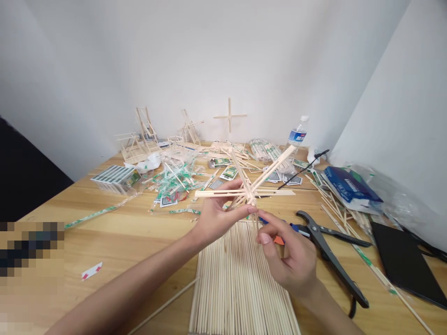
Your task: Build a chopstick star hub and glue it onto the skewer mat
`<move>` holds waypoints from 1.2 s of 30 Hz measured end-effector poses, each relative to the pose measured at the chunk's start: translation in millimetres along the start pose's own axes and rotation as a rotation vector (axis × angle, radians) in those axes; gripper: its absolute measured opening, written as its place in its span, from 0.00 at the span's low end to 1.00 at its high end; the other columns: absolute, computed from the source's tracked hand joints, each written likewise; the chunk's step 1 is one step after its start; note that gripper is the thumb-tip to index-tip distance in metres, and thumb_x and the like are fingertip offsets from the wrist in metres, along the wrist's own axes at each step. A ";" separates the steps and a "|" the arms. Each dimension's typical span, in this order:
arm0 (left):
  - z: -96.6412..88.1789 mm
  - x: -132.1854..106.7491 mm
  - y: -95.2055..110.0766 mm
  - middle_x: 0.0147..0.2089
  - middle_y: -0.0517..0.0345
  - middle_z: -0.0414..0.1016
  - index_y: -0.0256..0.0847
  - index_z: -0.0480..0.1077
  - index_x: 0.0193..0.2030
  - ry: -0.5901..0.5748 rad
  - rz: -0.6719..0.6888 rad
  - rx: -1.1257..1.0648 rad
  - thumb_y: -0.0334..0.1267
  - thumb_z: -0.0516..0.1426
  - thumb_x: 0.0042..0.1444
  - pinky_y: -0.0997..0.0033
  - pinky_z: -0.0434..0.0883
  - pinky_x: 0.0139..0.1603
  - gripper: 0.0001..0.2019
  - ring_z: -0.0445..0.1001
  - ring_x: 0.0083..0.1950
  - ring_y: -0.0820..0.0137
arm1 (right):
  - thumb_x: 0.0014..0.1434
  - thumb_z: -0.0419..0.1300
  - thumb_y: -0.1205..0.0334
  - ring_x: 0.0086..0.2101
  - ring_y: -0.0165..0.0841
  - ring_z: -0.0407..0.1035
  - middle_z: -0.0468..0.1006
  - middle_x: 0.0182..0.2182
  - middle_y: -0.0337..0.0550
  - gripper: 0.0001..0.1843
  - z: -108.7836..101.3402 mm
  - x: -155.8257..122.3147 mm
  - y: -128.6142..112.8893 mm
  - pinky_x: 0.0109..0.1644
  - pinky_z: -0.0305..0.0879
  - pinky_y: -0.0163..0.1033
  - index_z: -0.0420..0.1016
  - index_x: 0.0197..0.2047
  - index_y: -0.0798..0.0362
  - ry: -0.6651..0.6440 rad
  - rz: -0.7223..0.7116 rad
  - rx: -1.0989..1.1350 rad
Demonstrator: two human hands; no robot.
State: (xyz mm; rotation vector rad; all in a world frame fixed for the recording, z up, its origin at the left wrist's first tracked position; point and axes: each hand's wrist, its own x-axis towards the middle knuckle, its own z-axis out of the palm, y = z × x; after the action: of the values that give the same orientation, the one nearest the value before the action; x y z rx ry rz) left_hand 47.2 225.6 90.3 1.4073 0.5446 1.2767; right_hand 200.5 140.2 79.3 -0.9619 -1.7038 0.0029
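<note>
My left hand (217, 213) pinches the hub of a star-shaped frame of wooden sticks (248, 185), held in the air above the table. Its spokes fan out left, right and up toward the back. My right hand (289, 253) is just below the hub, its thumb and forefinger closed on a short upright stick (257, 224) that hangs down from the frame. Under both hands lies a flat mat of many wooden sticks laid side by side (237, 284) on the wooden table (115, 232).
Black-handled cutters (331, 253) lie right of my right hand. Farther right are a blue packet (349, 186), loose sticks and a black board (405, 263). At the back stand small stick models (139, 137), a stick cross (229, 116), a water bottle (296, 135) and torn green-printed wrappers (174, 179).
</note>
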 end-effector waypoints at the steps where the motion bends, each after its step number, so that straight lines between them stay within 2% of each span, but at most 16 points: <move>1: 0.2 -0.1 0.0 0.49 0.50 0.80 0.41 0.75 0.54 0.001 -0.003 -0.001 0.39 0.71 0.48 0.63 0.77 0.49 0.25 0.79 0.46 0.64 | 0.62 0.55 0.73 0.24 0.25 0.72 0.76 0.26 0.32 0.25 0.4 -0.2 -0.3 0.32 0.71 0.32 0.70 0.61 0.46 -0.008 0.011 0.029; 5: 0.6 -0.7 0.3 0.51 0.50 0.79 0.42 0.75 0.55 -0.020 0.000 0.012 0.39 0.70 0.50 0.65 0.76 0.48 0.25 0.78 0.47 0.64 | 0.63 0.56 0.71 0.25 0.26 0.71 0.74 0.26 0.33 0.27 2.0 -2.1 -0.5 0.30 0.71 0.33 0.71 0.63 0.42 -0.033 0.115 0.243; 11: 1.7 -1.4 1.9 0.47 0.52 0.80 0.42 0.74 0.54 -0.013 -0.011 0.000 0.39 0.70 0.50 0.66 0.76 0.47 0.24 0.78 0.45 0.65 | 0.66 0.60 0.60 0.20 0.22 0.61 0.71 0.26 0.34 0.18 0.0 -2.3 -1.4 0.20 0.60 0.28 0.77 0.58 0.42 -0.112 0.521 0.924; 14: 2.2 -1.9 2.8 0.49 0.51 0.79 0.42 0.75 0.53 0.001 -0.005 0.020 0.40 0.71 0.49 0.65 0.76 0.48 0.24 0.77 0.48 0.64 | 0.63 0.62 0.58 0.18 0.21 0.59 0.69 0.24 0.34 0.18 -1.5 -0.2 -3.2 0.20 0.56 0.28 0.79 0.56 0.44 -0.108 0.627 1.072; 19: 3.1 -3.6 1.0 0.51 0.51 0.78 0.43 0.74 0.55 0.021 -0.012 0.038 0.41 0.71 0.49 0.63 0.75 0.49 0.25 0.77 0.48 0.63 | 0.62 0.63 0.58 0.18 0.21 0.59 0.68 0.23 0.33 0.14 -1.3 -1.0 -4.8 0.20 0.55 0.28 0.82 0.51 0.46 -0.063 0.666 1.066; 25: 4.9 -3.8 2.1 0.49 0.50 0.79 0.43 0.73 0.56 0.034 -0.013 0.028 0.39 0.70 0.49 0.60 0.76 0.50 0.26 0.78 0.45 0.64 | 0.63 0.63 0.58 0.18 0.20 0.58 0.71 0.25 0.34 0.17 3.1 -5.5 -1.7 0.20 0.54 0.28 0.80 0.55 0.43 -0.121 0.664 1.110; 31: 3.7 -4.0 1.6 0.50 0.50 0.79 0.43 0.75 0.54 0.024 0.032 0.105 0.40 0.68 0.52 0.57 0.72 0.57 0.22 0.76 0.51 0.61 | 0.62 0.63 0.58 0.18 0.22 0.58 0.71 0.25 0.35 0.19 4.0 -6.6 -1.0 0.19 0.54 0.30 0.79 0.56 0.45 -0.131 0.664 1.108; 36: 3.9 -5.6 -0.5 0.51 0.50 0.79 0.44 0.75 0.54 0.035 -0.001 0.120 0.42 0.68 0.53 0.58 0.73 0.56 0.22 0.76 0.52 0.60 | 0.63 0.63 0.59 0.19 0.23 0.58 0.71 0.25 0.35 0.17 3.0 -8.7 -1.4 0.20 0.56 0.30 0.79 0.55 0.46 -0.123 0.650 1.051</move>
State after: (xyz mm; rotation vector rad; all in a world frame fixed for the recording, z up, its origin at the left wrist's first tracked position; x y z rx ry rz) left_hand 49.2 219.3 88.4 1.4859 0.6550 1.2876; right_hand 197.7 135.5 71.8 -0.6384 -1.1412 1.2691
